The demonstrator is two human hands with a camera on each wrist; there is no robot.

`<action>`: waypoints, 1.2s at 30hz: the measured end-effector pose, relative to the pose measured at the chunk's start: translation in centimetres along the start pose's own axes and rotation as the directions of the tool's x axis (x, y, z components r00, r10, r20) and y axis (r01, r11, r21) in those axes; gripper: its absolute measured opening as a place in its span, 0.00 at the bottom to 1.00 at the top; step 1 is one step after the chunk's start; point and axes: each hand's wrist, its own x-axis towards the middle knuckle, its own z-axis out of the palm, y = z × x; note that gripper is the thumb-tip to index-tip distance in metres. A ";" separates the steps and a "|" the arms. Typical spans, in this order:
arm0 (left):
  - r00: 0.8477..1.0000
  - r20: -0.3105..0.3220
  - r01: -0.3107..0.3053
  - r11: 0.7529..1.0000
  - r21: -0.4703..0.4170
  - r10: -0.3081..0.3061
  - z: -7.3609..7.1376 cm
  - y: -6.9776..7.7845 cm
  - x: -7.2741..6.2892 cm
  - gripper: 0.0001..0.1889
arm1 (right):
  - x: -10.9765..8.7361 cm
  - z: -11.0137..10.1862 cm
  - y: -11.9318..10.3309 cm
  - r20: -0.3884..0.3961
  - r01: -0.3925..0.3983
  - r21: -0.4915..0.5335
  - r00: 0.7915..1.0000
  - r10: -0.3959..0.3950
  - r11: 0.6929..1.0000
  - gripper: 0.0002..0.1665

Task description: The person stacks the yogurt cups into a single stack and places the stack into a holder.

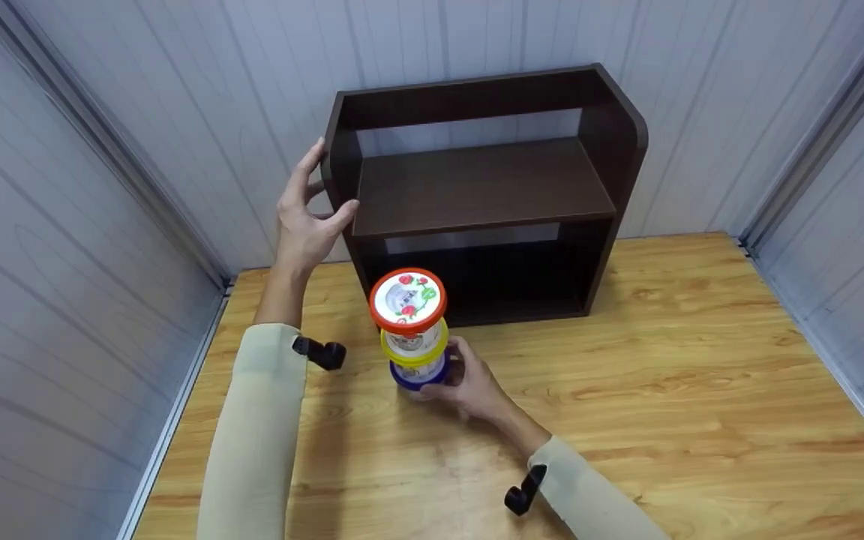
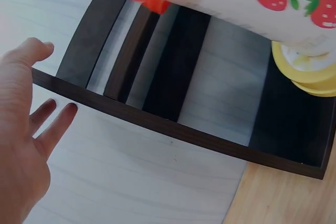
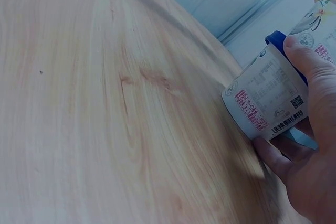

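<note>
Three round tubs are stacked one on another: a red-lidded tub [image 1: 408,300] with strawberry pictures on top, a yellow-lidded tub [image 1: 411,346] in the middle and a blue-lidded tub [image 3: 268,93] at the bottom. My right hand [image 1: 477,386] grips the bottom tub around its side, the thumb near the blue lid in the right wrist view. The left hand [image 1: 306,229] is spread at the left side panel of a dark brown shelf [image 1: 484,187]. In the left wrist view its thumb and fingers straddle the panel's edge, relaxed rather than gripping.
The shelf has an upper and a lower compartment and stands against the pale panelled back wall [image 1: 267,75]. The stack rises in front of its lower left part. Wood-grain tabletop [image 1: 687,390] extends to the right, with side walls at both ends.
</note>
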 end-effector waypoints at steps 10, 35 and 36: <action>0.999 0.010 0.051 0.998 -0.041 -0.051 -0.6 0.2 0.5 0.37 | -0.1 0.1 0.0 -0.013 -0.001 -0.007 1.000 0.001 1.000 0.46; 0.999 0.029 0.044 0.999 -0.021 -0.043 -0.2 0.6 0.5 0.35 | -0.3 -1.2 -0.2 -0.017 -0.018 -0.025 1.000 0.017 1.000 0.48; 0.999 0.029 0.047 0.999 -0.016 -0.046 -0.2 0.5 0.5 0.36 | -0.4 -1.3 -0.3 -0.020 -0.021 -0.024 1.000 0.021 0.999 0.49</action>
